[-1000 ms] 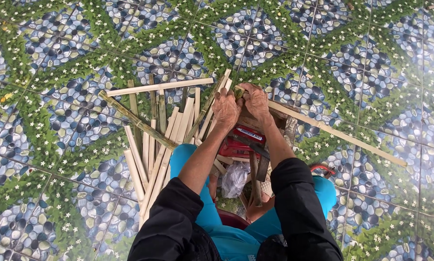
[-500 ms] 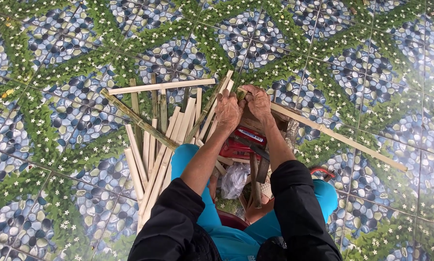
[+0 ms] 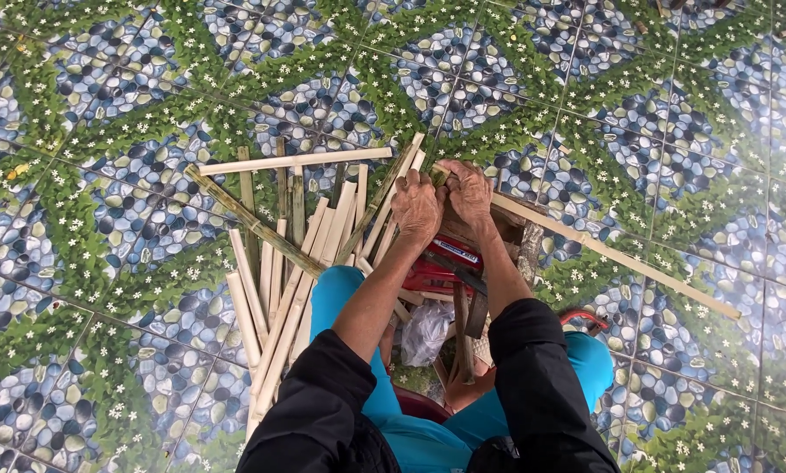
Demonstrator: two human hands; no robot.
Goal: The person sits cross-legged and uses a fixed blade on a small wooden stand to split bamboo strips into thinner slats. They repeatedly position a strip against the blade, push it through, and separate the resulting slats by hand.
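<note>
Both hands work close together over a small wooden block on the patterned tile floor. The left hand is closed around the end of a thin pale split bamboo strip that angles up and to the left. The right hand is closed too, gripping the same greenish bamboo end right beside the left; what exactly sits under its fingers is hidden. A long pale bamboo slat runs from the block out to the right. A loose pile of pale cut bamboo strips lies left of the blue-trousered knees. A red-handled tool rests below the hands.

Judged: the strip is light, stiff lengthwise, springy, with splintery edges; best pinched near the end, on the flat faces.
</note>
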